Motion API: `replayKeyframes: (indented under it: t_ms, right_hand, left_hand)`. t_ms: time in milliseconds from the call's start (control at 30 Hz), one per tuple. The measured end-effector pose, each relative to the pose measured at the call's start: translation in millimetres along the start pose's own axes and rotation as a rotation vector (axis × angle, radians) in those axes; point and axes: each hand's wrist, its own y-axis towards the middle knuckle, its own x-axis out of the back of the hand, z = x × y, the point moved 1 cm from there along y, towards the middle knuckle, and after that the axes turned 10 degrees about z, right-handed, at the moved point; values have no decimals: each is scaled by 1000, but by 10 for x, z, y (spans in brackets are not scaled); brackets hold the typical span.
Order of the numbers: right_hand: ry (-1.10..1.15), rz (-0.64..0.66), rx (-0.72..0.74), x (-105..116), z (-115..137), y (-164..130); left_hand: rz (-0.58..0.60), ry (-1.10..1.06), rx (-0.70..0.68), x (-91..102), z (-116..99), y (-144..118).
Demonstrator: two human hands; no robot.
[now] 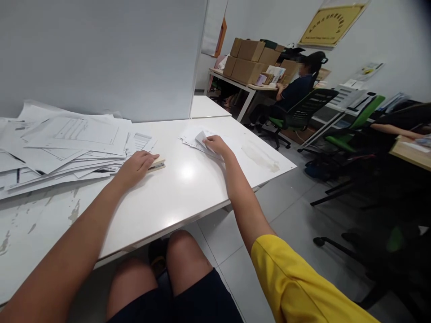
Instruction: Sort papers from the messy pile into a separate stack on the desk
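Near edge: knees under the white table point(188, 197), bare arms reaching out over it. Left hand point(136, 165) lies flat, fingers together, pressing on a small tan tool point(158, 164) — stapler or remover, can't tell which. Hand covers most of it, not clearly gripped.

Right hand point(215, 144) further out, fingertips pinched on the top sheet of a small stack point(198, 138), corner lifted.

Big pile point(63, 143) sits left, loose and fanned, touching nothing the hands hold. By volume, small stack is a fraction of the pile, so my read: early, most sheets unprocessed.

Behind: grey partition point(101, 54). Far back, another person point(296, 87) seated at a desk stacked with boxes point(251, 60).
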Motion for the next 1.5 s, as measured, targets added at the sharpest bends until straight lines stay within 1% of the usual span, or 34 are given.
replayKeyframes:
  t_ms: [167,233,300,367,400,567,667,767,900,1000,1067,1133,1200,1300,1367,1500]
  right_hand:
    - [70,-227,27,68,21,13]
    - [62,-286,39,91,25,12]
    - [25,-306,37,105,23,13]
    - [-21,-278,23,99,17,16]
    - [-47,-242,17,85,14,19]
    - [-171,22,20,-39,37,23]
    - [-252,90,-15,-84,73,24]
    - [-305,76,-30,-85,92,33]
    - [-247,38,-1,-60,42,66]
    - [-179,-67,-18,-40,-19,96]
    - [-176,-126,-5,-40,-29,111]
    - [-228,-112,57,-64,6,121]
    - [-325,-38,92,-112,70,129]
    - [-464,35,64,-199,175,135]
    - [-503,27,47,-243,229,137]
    - [-481,-2,4,-279,277,147]
  left_hand:
    - [2,-1,11,-7,-18,-19]
    - [-2,8,2,-9,-27,-20]
    - [0,16,-6,-10,-32,-17]
    - [-2,20,0,-8,-35,-13]
    - [-4,20,4,-7,-37,-11]
    - [-3,25,18,-7,-50,-3]
    - [-5,29,29,-10,-50,-4]
    - [-7,35,28,-11,-37,-7]
    - [-6,45,27,-16,-14,-10]
    - [-3,52,31,-19,-11,-9]
    - [1,52,42,-19,-17,-7]
    - [6,45,54,-17,-23,-7]
    - [11,35,62,-15,-23,-10]
    - [13,29,69,-18,-2,-17]
    - [13,27,69,-23,20,-22]
    - [19,35,71,-27,39,-25]
